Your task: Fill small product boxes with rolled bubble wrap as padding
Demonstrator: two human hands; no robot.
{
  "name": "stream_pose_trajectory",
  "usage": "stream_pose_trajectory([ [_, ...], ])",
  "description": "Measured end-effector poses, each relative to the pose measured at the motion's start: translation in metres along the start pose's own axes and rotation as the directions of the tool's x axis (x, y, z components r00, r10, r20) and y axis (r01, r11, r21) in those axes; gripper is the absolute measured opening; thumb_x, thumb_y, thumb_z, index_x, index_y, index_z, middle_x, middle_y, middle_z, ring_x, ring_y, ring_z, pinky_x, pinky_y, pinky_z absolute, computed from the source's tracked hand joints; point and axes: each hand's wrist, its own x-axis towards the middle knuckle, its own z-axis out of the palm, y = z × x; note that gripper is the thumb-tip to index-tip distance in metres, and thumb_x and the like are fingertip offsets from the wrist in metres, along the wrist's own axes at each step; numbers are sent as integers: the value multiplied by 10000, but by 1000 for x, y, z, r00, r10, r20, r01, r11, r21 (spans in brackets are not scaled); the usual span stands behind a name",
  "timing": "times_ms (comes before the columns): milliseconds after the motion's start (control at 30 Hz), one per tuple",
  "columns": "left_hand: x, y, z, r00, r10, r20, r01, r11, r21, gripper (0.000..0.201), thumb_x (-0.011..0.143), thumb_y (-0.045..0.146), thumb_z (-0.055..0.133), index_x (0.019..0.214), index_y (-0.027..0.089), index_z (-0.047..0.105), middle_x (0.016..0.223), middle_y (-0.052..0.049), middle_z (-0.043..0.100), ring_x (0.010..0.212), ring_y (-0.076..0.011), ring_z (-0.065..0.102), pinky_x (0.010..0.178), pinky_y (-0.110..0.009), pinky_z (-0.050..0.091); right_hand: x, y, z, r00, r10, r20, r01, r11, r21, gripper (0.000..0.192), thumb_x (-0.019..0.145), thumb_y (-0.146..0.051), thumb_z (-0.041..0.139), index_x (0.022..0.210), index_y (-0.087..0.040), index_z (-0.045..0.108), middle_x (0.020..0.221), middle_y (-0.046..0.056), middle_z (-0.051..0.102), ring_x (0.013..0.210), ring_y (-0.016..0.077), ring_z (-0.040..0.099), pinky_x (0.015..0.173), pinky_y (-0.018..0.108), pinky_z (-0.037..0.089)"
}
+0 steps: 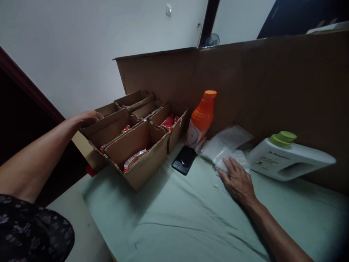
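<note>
My right hand (237, 179) lies over a pile of clear plastic bags (222, 145), its fingers spread out on them. At the far left, my left hand (91, 117) reaches behind the wall of a cardboard box (144, 167) split into compartments. The fingers of that hand are hidden, so what they touch cannot be made out. Red and silver packets (135, 159) lie in the nearest compartment. A red packet (169, 121) shows in a compartment on the right.
A black phone (184, 160) lies beside the bags, in front of an orange bottle (201, 118). A white jug with a green cap (283, 158) is on the right. A tall cardboard panel (245, 83) stands behind, and a green cloth (174, 214) covers the table.
</note>
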Motion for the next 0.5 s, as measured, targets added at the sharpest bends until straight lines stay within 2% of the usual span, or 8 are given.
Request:
stream_pose_trajectory([
  [133, 6, 3, 3, 996, 74, -45, -75, 997, -13, 351, 826, 265, 677, 1135, 98, 681, 822, 55, 750, 780, -116, 608, 683, -185, 451, 1, 0, 0, 1000, -11, -17, 11, 1000, 12, 525, 1005, -433, 368, 1440, -168, 498, 1520, 167, 493, 1366, 325, 464, 1014, 482, 476],
  [300, 20, 22, 7, 989, 145, 13, -145, 989, 4, 332, 830, 145, 678, 1161, 123, 674, 884, 62, 747, 809, -105, 625, 764, -212, 491, 1, 0, 1, 999, -17, -31, 17, 1000, -1, 528, 1009, -442, 353, 1422, -152, 510, 1507, 183, 502, 1355, 334, 479, 995, 491, 485],
  [433, 38, 40, 8, 984, 175, 37, -177, 983, 57, 260, 949, 349, 644, 1078, 125, 674, 1011, -35, 715, 882, -179, 682, 807, -348, 566, 0, -2, -2, 999, -5, -38, 5, 1000, 7, 514, 995, -415, 390, 1437, -174, 500, 1509, 168, 505, 1362, 323, 475, 1007, 471, 473],
  [500, 46, 47, 10, 981, 193, 14, -193, 976, 103, 303, 943, 421, 642, 997, 127, 687, 954, -29, 714, 874, -196, 683, 820, -369, 560, -1, -4, -4, 1000, 3, -30, -3, 1000, 16, 511, 985, -398, 415, 1438, -177, 499, 1508, 170, 506, 1361, 323, 476, 1020, 467, 460],
])
